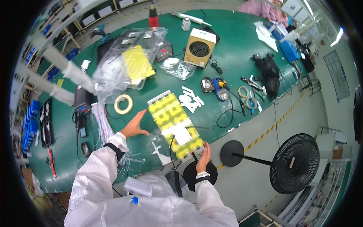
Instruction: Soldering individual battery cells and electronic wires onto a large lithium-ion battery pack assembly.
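Yellow pack (166, 113) on the green table (230, 30), long axis slanting from far left to near right, near end at the table's edge. White patch (182, 135) on its top, glare-washed; any print there unreadable from here. Left hand (134, 125) just off the pack's left side, thumb spread wide, holding nothing. Right hand (203, 160) at the pack's near right corner, fingers slightly bent; can't tell whether it grips.
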### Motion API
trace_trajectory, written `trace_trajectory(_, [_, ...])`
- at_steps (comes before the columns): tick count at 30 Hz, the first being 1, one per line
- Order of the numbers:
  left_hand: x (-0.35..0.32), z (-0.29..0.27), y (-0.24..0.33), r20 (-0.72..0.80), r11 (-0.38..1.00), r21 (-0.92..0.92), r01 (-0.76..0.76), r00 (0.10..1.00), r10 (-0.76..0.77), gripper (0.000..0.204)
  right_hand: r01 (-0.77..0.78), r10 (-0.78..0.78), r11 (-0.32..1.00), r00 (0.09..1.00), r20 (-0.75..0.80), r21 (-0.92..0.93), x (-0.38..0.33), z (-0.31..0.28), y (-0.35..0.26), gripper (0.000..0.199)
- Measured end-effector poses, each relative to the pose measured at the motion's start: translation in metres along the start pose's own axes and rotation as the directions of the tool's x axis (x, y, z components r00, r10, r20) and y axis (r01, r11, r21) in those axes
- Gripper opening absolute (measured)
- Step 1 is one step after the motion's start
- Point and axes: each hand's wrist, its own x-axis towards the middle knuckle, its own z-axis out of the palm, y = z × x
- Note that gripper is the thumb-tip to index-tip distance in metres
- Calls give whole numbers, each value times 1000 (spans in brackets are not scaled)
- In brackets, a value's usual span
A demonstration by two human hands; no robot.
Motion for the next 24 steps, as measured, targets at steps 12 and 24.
trace_trajectory(12, [103,26,-75,215,967,-248,-59,970,114,105,264,-267,963,960,-82,-45,41,71,19,57])
trace_trajectory(24, [95,31,-23,163,806,-589,48,985,60,86,-383,320,617,920,225,688,31,47,19,62])
